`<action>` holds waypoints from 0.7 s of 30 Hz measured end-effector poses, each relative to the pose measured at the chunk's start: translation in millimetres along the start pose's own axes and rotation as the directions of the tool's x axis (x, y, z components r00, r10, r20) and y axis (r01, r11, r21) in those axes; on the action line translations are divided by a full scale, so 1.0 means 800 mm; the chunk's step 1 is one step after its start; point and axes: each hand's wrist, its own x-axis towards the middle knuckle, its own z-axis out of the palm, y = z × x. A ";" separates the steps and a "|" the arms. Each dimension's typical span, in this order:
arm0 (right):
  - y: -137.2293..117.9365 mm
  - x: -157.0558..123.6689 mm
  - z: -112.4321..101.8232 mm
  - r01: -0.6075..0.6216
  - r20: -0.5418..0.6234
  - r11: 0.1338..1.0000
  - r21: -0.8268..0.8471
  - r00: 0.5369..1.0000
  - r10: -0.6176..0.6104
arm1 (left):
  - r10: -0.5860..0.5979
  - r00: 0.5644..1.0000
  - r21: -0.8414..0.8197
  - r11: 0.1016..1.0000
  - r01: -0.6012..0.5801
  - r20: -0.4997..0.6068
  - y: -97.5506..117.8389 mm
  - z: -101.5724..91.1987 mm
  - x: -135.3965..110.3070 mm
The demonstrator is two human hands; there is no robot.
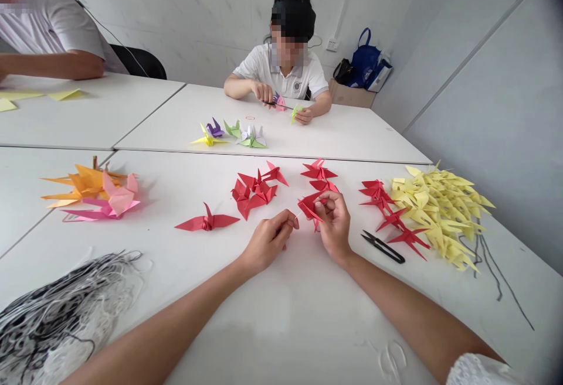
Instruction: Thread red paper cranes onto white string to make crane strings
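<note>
Because a paper crane weighs almost nothing and creases at the lightest pressure, the red origami crane [310,206] at lower centre of the frame needs only a gentle pinch, and the right hand [334,225] gives it that, its fingers [328,203] curled closely around the crane's body. One thin wing juts out to the left of that grip, soft and liable to bend, so the thicker folded body looks like the safer place to hold; most of it is hidden behind the fingers. The left hand [266,242] is nearly closed, its fingertips [288,219] pinching a thin pale needle [298,215] whose point lies just beside the crane; whether it touches the paper, I cannot tell. A heap of red paper cranes [255,188] lies above and left of the hands, with a lone red crane [206,222] further left. To the right lie black-handled thread snips [382,246] and a mass of pale yellow paper cranes [440,215], while a tangle of black and white thread [57,314] sits at lower left.
</note>
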 end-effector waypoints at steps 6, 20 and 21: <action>0.000 0.000 0.000 0.017 -0.010 1.000 -0.022 1.000 -0.018 | 0.002 1.000 -0.001 1.000 -0.002 -0.007 0.002 0.000 -0.001; 0.001 0.001 0.000 0.002 0.011 1.000 -0.020 1.000 -0.002 | 0.003 1.000 0.024 1.000 -0.002 -0.009 0.002 -0.001 0.000; 0.001 0.001 0.000 0.000 0.014 1.000 -0.022 1.000 0.000 | 0.003 1.000 0.027 1.000 -0.003 -0.009 0.003 -0.001 0.000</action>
